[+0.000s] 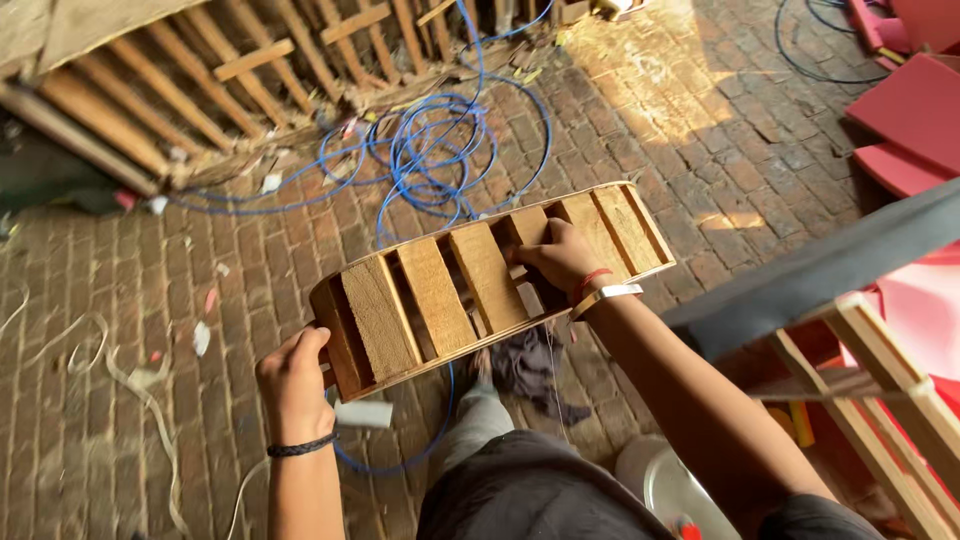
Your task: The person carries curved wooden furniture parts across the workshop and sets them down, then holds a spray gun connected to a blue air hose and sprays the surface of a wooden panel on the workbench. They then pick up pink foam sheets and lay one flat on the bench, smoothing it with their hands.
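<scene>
A brick floor (700, 130) fills most of the frame, seen from above, with a patch of sunlight at the upper right. Along the upper left lies a large rack of wooden slats (190, 80), tilted across the corner. Red panels (915, 110) sit at the upper right edge. A dark grey beam (810, 275) runs diagonally at the right, and below it a pale wooden frame (890, 380) slopes to the lower right corner.

In the centre of the frame a person holds a curved wooden slatted frame (440, 295) off the floor, its length running from lower left up to upper right. Flat slats cross it with gaps between them.

A tangle of blue cable (440, 150) loops over the bricks in the upper middle, behind the slatted frame.

The right hand (562, 255), right of centre, has its fingers curled around a slat through a gap, holding the frame firmly; a red band and a pale bracelet sit at the wrist. The left hand (292, 375), lower left of centre, wraps closed around the frame's near end, with a dark band on the wrist.

A dark cloth (530, 365) lies on the bricks under the frame. White scraps (200, 338) dot the floor at the left.
</scene>
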